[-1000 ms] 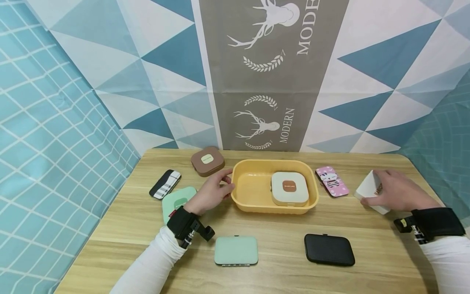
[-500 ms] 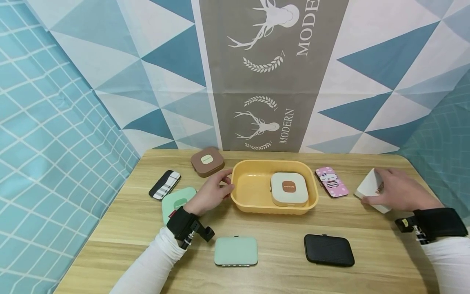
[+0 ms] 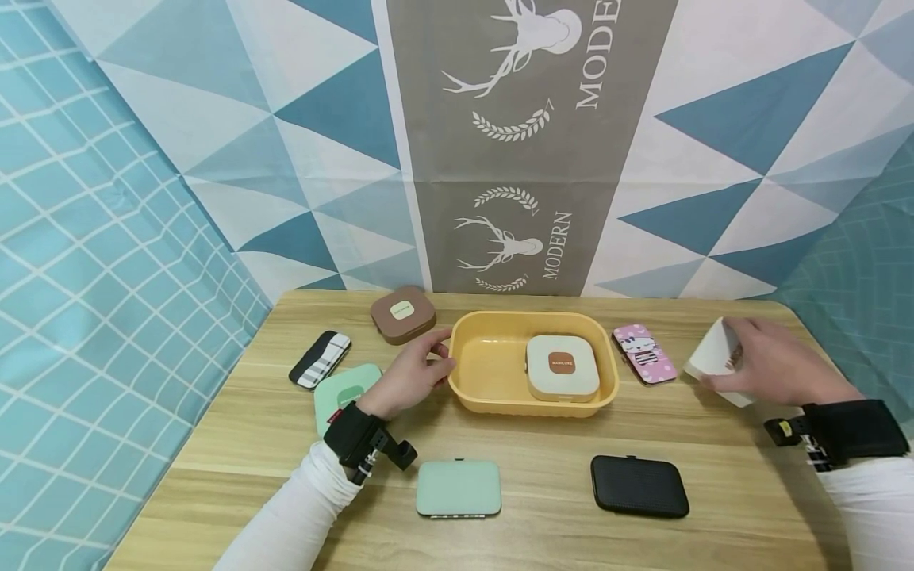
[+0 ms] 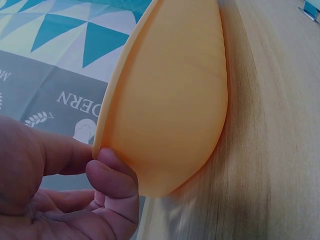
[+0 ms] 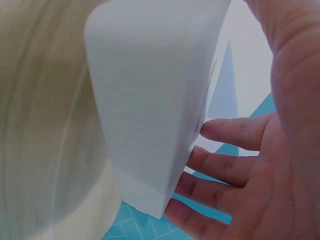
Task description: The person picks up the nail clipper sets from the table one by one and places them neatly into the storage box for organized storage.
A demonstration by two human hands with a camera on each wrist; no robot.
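Observation:
My left hand point(image 3: 412, 374) pinches the left rim of a yellow plastic tray point(image 3: 487, 388); the left wrist view shows thumb and fingertips on the edge of the tray wall point(image 4: 165, 100). Inside the tray's right half lies a cream manicure case point(image 3: 581, 369) with a brown label. At the right of the table, my right hand point(image 3: 781, 365) grips a white box-like case point(image 3: 707, 357), tilted on edge, with dark print on the side facing the palm. The right wrist view shows fingertips against the side of this white case point(image 5: 145, 100); the thumb's contact is hidden there.
A pink cartoon case point(image 3: 645, 354) lies between tray and right hand. A black case point(image 3: 639, 486) and a pale green case point(image 3: 458, 488) lie in front. At left are a brown case point(image 3: 403, 314), a plaid case point(image 3: 320, 359) and a mint case point(image 3: 348, 386), partly under the left wrist.
My right hand has raised the white case slightly and shifted it a little to the left. The left hand and the tray have stayed where they were.

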